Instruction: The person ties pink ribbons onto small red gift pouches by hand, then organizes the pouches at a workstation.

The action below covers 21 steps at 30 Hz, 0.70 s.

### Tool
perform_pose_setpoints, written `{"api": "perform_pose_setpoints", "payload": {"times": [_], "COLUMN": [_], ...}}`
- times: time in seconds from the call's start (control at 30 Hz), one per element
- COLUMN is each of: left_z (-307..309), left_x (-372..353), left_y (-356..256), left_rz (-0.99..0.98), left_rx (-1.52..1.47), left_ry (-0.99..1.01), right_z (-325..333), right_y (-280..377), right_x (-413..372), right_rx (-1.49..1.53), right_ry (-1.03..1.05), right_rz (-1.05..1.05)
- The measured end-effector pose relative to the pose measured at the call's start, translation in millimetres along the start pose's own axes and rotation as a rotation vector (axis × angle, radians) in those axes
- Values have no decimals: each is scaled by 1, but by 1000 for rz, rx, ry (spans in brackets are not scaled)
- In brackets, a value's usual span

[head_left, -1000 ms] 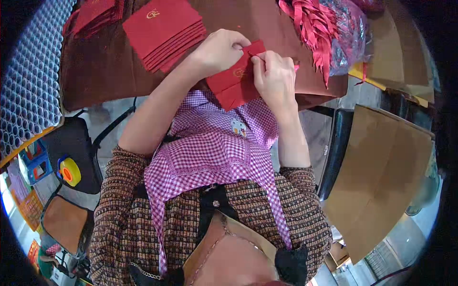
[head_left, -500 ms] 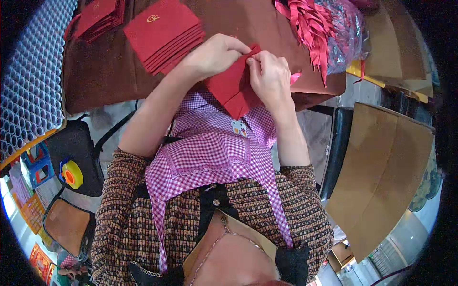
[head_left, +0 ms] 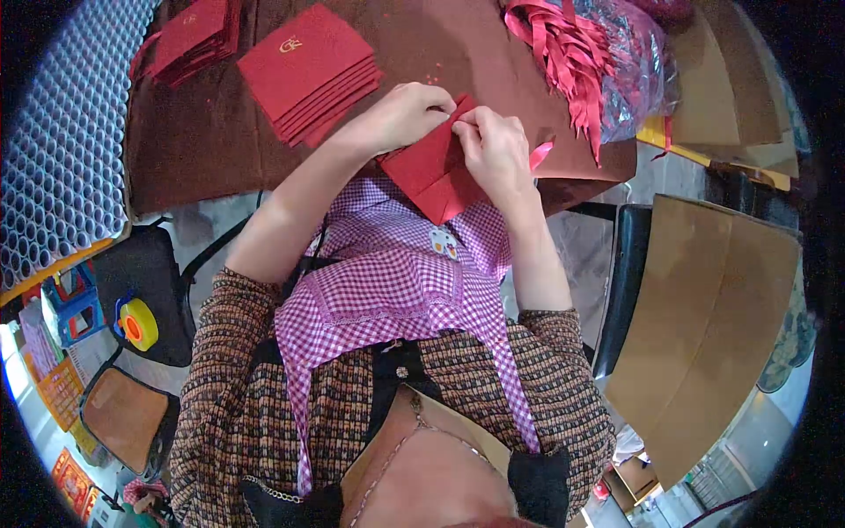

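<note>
A red paper gift bag stands tilted at the table's near edge, against the checked apron. My left hand is closed at its upper left edge, with thumb and fingertips pinched on the paper. My right hand pinches the same top edge from the other side, fingers curled. A shiny pink-red ribbon end pokes out beside my right hand; its other part is hidden. Just left of my left hand lies a stack of flat red bags with a gold mark on the top one.
A second red stack lies at the far left of the brown-covered table. Loose red ribbons rest on a clear plastic bag at right. Cardboard stands right, and a chair with yellow tape is left.
The view has shifted slightly. Both hands stay at the bag's top edge, and the bag has turned a little, its lower fold now less spread out.
</note>
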<state>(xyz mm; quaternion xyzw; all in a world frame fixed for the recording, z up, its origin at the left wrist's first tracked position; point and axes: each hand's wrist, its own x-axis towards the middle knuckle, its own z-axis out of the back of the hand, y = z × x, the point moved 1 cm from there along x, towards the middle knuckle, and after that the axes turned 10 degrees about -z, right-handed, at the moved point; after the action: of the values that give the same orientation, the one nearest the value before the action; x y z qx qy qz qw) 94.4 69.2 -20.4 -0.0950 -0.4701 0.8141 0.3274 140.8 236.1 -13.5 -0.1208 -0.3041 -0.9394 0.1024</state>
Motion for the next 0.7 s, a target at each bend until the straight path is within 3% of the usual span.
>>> {"api": "perform_pose_setpoints", "payload": {"times": [0.13,0.2,0.23,0.47,0.7], "left_z": [-9,-11,-11,-12,-18], "left_x": [1,1,1,3,4], "left_y": [2,2,1,3,13], "left_rz": [-37,-22,-23,9,88], "left_rx": [60,101,102,110,75], "left_ry": [-47,-42,-38,-80,-101], "right_z": [14,19,20,19,20], "right_y": [0,-4,-12,-23,-30], "right_x": [10,17,21,45,66], "right_rx": [97,327,271,91,160], "right_ry": [85,141,239,405,761], "right_rz": [-138,-235,-151,-100,-204]}}
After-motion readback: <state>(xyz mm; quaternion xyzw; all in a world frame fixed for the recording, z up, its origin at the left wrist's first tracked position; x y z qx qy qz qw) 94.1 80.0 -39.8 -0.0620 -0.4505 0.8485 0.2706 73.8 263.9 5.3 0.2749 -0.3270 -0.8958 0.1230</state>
